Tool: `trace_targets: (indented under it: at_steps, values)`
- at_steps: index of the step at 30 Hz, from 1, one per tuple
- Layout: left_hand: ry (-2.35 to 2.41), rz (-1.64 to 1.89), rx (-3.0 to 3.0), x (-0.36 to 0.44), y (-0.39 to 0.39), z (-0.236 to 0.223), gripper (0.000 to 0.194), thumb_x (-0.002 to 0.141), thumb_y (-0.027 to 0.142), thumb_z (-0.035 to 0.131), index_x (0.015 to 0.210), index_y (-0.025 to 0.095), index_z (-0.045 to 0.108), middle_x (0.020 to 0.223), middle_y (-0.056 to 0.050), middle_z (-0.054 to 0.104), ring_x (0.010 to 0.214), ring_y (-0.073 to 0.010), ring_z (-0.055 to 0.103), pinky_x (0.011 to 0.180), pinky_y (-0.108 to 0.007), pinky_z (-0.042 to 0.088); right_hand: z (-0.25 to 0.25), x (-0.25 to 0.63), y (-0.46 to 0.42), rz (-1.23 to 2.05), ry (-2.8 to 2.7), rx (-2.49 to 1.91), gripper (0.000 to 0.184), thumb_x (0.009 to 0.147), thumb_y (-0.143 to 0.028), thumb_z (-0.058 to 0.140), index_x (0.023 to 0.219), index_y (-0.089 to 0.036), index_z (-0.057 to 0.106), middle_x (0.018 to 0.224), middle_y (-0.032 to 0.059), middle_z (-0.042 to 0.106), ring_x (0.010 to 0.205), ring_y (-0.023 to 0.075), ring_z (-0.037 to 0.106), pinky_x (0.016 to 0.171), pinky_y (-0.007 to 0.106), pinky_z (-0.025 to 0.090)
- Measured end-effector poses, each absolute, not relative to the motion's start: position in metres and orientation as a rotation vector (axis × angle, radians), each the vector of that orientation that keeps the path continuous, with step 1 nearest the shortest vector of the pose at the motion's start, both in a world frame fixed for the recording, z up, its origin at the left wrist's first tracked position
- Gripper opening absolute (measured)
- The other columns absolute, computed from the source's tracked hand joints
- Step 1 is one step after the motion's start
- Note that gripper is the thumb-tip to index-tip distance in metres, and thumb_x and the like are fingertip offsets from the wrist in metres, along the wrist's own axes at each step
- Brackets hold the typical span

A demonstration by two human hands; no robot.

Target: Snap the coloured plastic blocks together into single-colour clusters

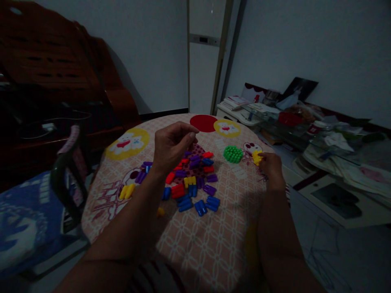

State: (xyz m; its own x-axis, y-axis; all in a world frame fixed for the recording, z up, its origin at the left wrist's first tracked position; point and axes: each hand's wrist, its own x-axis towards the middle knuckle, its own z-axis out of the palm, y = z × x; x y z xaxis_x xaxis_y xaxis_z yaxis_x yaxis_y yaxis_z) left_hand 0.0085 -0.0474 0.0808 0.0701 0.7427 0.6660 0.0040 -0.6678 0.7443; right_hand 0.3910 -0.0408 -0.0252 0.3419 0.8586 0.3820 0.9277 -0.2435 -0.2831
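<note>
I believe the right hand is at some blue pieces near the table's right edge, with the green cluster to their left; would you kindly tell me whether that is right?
Not quite: in the head view, the right hand is at yellow pieces, not blue ones, near the table's right edge, with the green cluster to their left.

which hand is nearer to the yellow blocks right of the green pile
Right. The right hand has its fingertips right at the yellow blocks. The left hand is well away, over by the mixed-colour blocks, left of the green pile.
</note>
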Motion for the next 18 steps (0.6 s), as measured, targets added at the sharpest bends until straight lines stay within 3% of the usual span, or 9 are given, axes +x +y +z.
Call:
trace_targets:
  at_steps: [5, 11, 18]
  values:
    - [0.809, 1.646, 1.819, 0.0, -0.044, 0.084, 0.012, 0.084, 0.025, 0.069, 0.088, 0.013, 0.071, 0.065, 0.0, 0.068, 0.052, -0.0078, 0.062, 0.05, -0.017, 0.051, -0.023, 0.387, -0.046, -0.313, -1.552, -2.176, 0.049, 0.072, -0.009, 0.054, 0.115, -0.012, 0.077, 0.106, 0.0165, 0.076, 0.095, 0.0274, 0.069, 0.091, 0.038, 0.051]
    - [0.901, 1.745, 1.773, -0.02, -0.038, 0.086, 0.013, 0.083, 0.028, 0.069, 0.088, 0.016, 0.069, 0.066, 0.001, 0.068, 0.049, -0.0069, 0.06, 0.047, -0.015, 0.049, -0.009, 0.374, -0.044, -0.395, -1.379, -2.111, 0.04, 0.076, -0.017, 0.052, 0.107, -0.011, 0.077, 0.095, 0.0163, 0.076, 0.089, 0.0282, 0.069, 0.085, 0.039, 0.05]
    - [1.118, 1.62, 1.787, -0.045, -0.026, 0.075, 0.013, 0.078, 0.026, 0.066, 0.085, 0.015, 0.069, 0.064, 0.001, 0.067, 0.051, -0.0092, 0.062, 0.048, -0.017, 0.05, 0.018, 0.31, -0.038, -0.211, -1.665, -1.944, 0.029, 0.083, -0.021, 0.055, 0.099, -0.012, 0.078, 0.093, 0.0156, 0.076, 0.086, 0.026, 0.069, 0.078, 0.035, 0.049]
